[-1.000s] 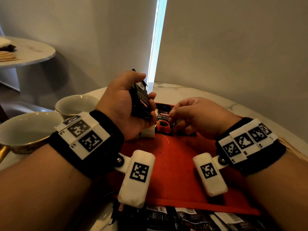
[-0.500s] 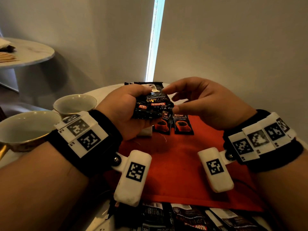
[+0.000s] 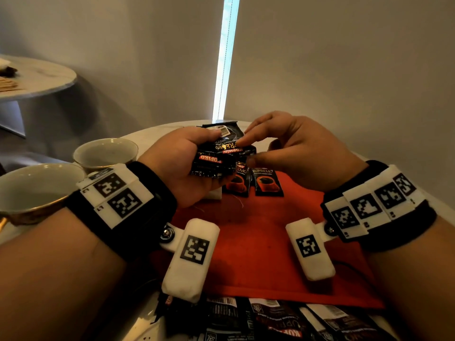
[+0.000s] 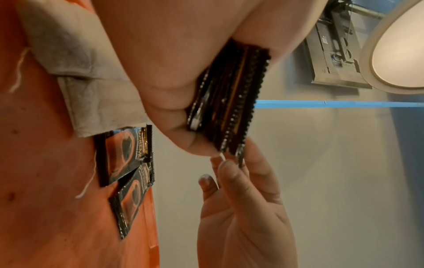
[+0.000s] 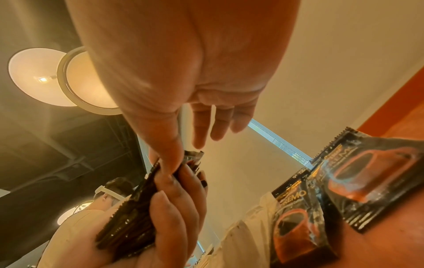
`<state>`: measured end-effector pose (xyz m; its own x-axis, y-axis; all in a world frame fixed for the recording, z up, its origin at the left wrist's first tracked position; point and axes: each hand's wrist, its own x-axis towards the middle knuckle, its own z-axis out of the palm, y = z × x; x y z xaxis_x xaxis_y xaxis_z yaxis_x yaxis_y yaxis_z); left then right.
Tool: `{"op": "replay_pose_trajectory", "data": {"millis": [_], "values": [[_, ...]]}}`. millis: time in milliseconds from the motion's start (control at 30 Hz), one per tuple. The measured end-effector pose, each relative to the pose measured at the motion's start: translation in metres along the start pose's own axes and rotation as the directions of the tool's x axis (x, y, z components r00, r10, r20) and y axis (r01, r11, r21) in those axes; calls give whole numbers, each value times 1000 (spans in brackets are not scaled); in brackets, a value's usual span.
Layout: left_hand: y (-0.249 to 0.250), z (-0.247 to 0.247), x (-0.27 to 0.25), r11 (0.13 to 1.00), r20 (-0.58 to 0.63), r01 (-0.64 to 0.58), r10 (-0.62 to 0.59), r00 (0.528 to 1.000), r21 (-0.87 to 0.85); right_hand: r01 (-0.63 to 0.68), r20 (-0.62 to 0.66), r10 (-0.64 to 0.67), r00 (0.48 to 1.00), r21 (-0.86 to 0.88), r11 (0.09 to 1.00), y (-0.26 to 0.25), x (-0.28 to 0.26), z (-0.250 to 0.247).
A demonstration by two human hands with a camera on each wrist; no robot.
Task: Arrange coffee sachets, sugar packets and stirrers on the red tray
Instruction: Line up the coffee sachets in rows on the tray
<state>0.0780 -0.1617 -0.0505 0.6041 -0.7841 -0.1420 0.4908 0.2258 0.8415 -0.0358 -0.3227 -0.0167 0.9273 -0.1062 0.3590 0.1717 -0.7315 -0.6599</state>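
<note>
- On my far left two white cups (image 3: 105, 153) sit on the pale surface (image 3: 152, 135), same spot as half a second ago — nothing there has shifted.
- My left hand (image 3: 182, 166) stays curled round the stack of coffee sachets (image 3: 219, 156), thumb on top, held above the far edge of the red tray (image 3: 246, 242).
- A folded white cloth (image 4: 87, 76) lies on the tray under that hand.
- Two sachets (image 3: 267, 182) lie side by side at the tray's far end, unmoved; a second ago my right hand covered them.
- My right hand (image 3: 302, 153) has come in closer: forefinger and thumb now pinch the top sachet's edge, the other fingers loosely spread.
- More loose sachets (image 3: 283, 321) lie along the tray's near edge.
- The room: plain walls, a bright slit of window (image 3: 225, 57), a second round table (image 3: 37, 80) back left, a round ceiling lamp (image 5: 39, 76) overhead.
</note>
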Motion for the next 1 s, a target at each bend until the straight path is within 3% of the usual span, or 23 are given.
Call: {"op": "replay_pose_trajectory", "data": {"millis": [133, 233, 367, 467, 633, 767, 1000], "values": [[-1, 1, 0, 1000, 16, 21, -21, 1000, -8, 22, -95, -23, 995, -6, 1000, 6, 2, 1], [0, 4, -2, 998, 15, 67, -67, 998, -4, 58, -238, -55, 970, 7, 998, 9, 5, 3], [1, 3, -2, 994, -53, 98, -100, 994, -39, -41, -464, 167, 870, 270, 962, 24, 13, -3], [3, 2, -2, 995, -75, 83, -87, 993, -47, -230, -415, 403, 815, 407, 884, 50, 16, -8], [3, 4, -3, 998, -80, 34, -38, 996, -50, -531, -211, 617, 758, 349, 772, 81, 13, -2], [5, 5, -4, 998, -89, 21, -26, 996, -59, -570, -130, 677, 725, 439, 695, 86, 11, 1], [5, 6, -4, 998, -94, 21, -27, 995, -64, -612, -86, 718, 691, 460, 644, 91, 10, 1]]}}
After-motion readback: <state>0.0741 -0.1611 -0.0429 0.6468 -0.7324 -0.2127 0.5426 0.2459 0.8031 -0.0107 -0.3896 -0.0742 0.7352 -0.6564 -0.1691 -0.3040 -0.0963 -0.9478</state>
